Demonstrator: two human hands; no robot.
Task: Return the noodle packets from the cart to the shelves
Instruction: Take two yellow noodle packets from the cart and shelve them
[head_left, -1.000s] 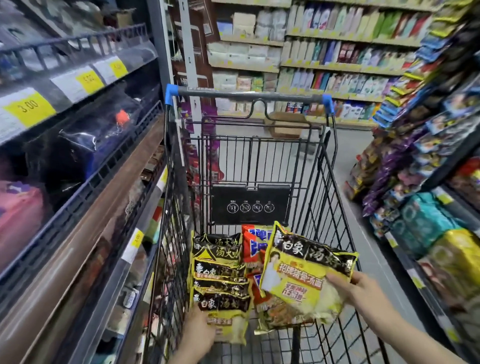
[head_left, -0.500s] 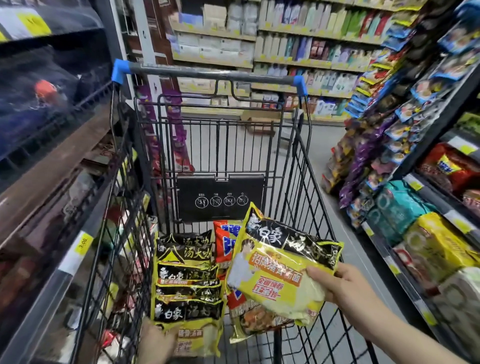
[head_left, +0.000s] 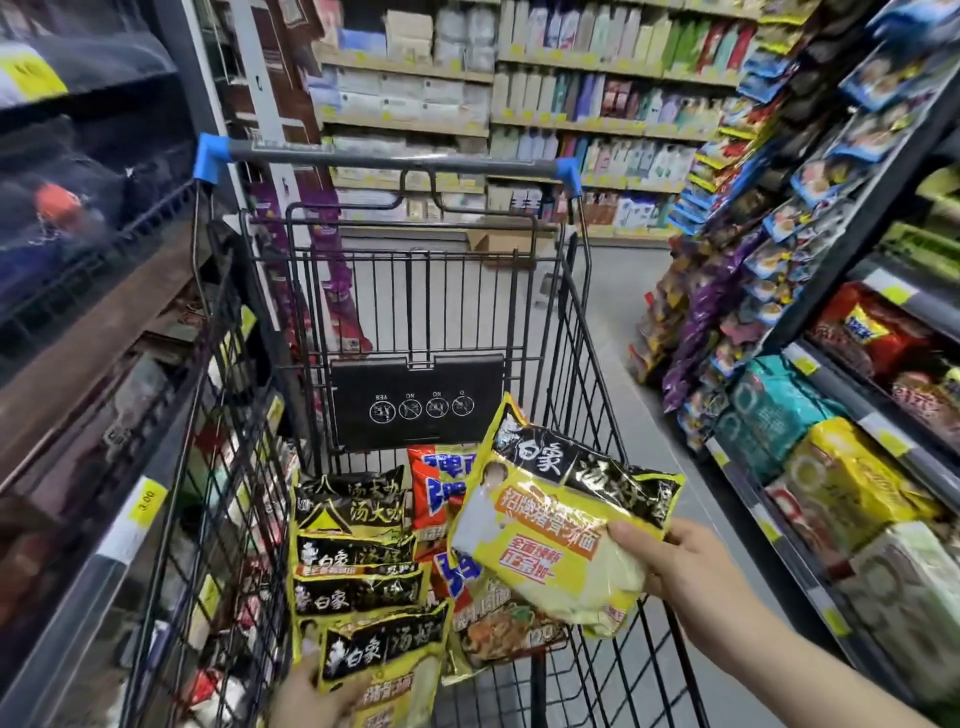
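Stocked shelves (head_left: 852, 499) wall the aisle at 9 and 3 o'clock, their edges carrying yellow price tags; bare grey floor (head_left: 613, 312) runs open toward 12 o'clock. Between them stands the cart (head_left: 415, 291), black wire mesh with a grey handlebar capped in blue. In its basket at 6 o'clock lies a row (head_left: 358, 566) of glossy, crinkled yellow-and-black noodle packets, overlapping like tiles, with red ones (head_left: 441, 488) beside them. The right hand (head_left: 691, 571), at 4 o'clock, pinches a flat, pillow-shaped yellow packet (head_left: 556, 540) by its right edge, thumb on top, held tilted above the basket. The left hand (head_left: 306, 701), at 6 o'clock, touches the nearest packet (head_left: 384, 654) of the row; its grip cannot be made out.
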